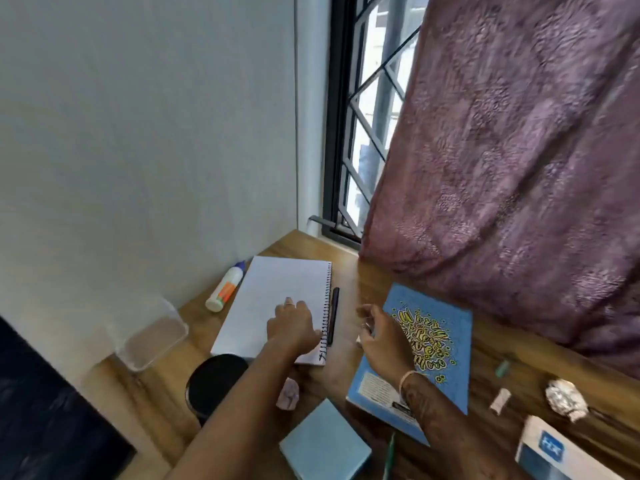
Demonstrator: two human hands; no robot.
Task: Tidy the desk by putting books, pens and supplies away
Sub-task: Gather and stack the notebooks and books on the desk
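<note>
Soft daylight comes through the window [367, 109] at top centre, its panes blown out to near white behind dark bars. The wall [138, 133] left of the window is pale and evenly lit. The curtain [519, 168] right of the window is smeared by motion blur. Below the window, the counter [349, 271] has a faint sheen. Wide-angle distortion tilts straight edges, and the whole picture is soft.

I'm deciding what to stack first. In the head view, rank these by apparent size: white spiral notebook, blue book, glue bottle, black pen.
1. white spiral notebook and blue book: these look alike, and the book lies nearer the camera, so I leave them unranked.
2. glue bottle.
3. black pen: similar length, much thinner.
</note>
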